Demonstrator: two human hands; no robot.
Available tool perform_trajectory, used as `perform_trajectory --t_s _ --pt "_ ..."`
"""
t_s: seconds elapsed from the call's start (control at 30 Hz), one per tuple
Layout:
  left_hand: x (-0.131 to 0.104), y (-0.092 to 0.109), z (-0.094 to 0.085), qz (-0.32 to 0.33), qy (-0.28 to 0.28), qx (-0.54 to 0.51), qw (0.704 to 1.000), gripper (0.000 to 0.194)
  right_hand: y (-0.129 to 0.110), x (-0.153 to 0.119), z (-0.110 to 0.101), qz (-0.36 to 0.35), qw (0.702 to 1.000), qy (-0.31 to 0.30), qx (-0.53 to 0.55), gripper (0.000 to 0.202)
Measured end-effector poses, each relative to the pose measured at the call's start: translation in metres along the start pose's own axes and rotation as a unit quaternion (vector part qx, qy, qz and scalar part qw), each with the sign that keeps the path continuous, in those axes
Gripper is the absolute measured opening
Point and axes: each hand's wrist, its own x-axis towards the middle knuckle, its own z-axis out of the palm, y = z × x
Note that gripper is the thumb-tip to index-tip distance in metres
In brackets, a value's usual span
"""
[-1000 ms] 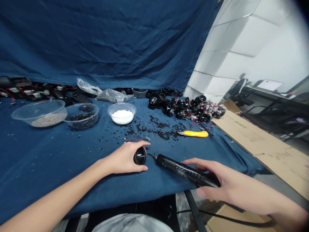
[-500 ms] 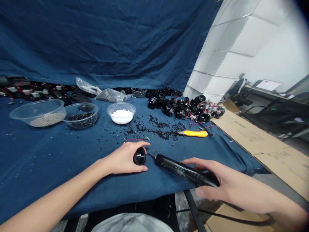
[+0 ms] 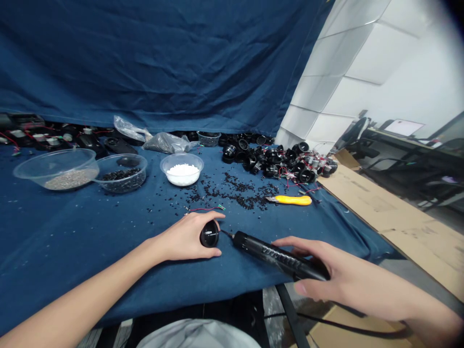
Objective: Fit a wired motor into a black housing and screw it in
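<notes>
Between thumb and fingers, my left hand [image 3: 186, 237] grips a round black plastic housing [image 3: 209, 235] low over the blue cloth, its rounded open side facing me. My right hand [image 3: 322, 270] is wrapped round a black electric screwdriver [image 3: 275, 253] held nearly level. The thin bit points left, its tip right beside the housing's edge; whether it touches cannot be made out. Just beyond my left hand lies a small green circuit board [image 3: 221, 207] on a red and black wire. A yellow utility knife [image 3: 293, 200] rests farther off to the right.
Clear bowls hold white pieces [image 3: 183, 175], black screws or bits [image 3: 121, 176] and small metal parts [image 3: 70, 179]. Tiny black pieces [image 3: 241, 191] are scattered mid-table. A heap of black housings and motors [image 3: 275, 162] stands at the back right. Cardboard [image 3: 398, 217] lies beyond the right table edge.
</notes>
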Motion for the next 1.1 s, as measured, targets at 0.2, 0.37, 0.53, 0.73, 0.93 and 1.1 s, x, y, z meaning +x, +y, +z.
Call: perform_trajectory --t_s 0.2,0.37,0.53,0.73,0.93,1.1 --pt "-0.0011 -0.0002 -0.0005 0.0 -0.001 -0.002 1.0 0.068 -0.0007 -0.0008 0.0 -0.005 1.0 0.0 -0.001 0.067" --pt "-0.0007 0.0004 -0.0007 0.0 -0.003 -0.001 1.0 0.068 -0.0006 -0.0001 0.0007 -0.004 1.0 0.002 -0.005 0.068" --pt "-0.0006 -0.0002 0.0001 0.004 0.002 0.0 1.0 0.068 0.0014 0.0008 0.0017 -0.009 1.0 0.01 0.0 0.067" --pt "-0.0005 -0.0002 -0.0003 0.0 0.001 0.003 1.0 0.069 0.0016 0.0002 0.0018 -0.007 1.0 0.009 -0.004 0.068" --pt "-0.0013 0.0001 -0.0003 -0.002 -0.001 0.002 1.0 0.068 -0.0003 0.0003 0.0017 -0.018 1.0 0.015 0.0 0.065" --pt "-0.0014 -0.0009 0.0005 0.001 0.0 0.003 1.0 0.069 0.0021 0.001 0.0022 -0.012 1.0 0.02 -0.003 0.068"
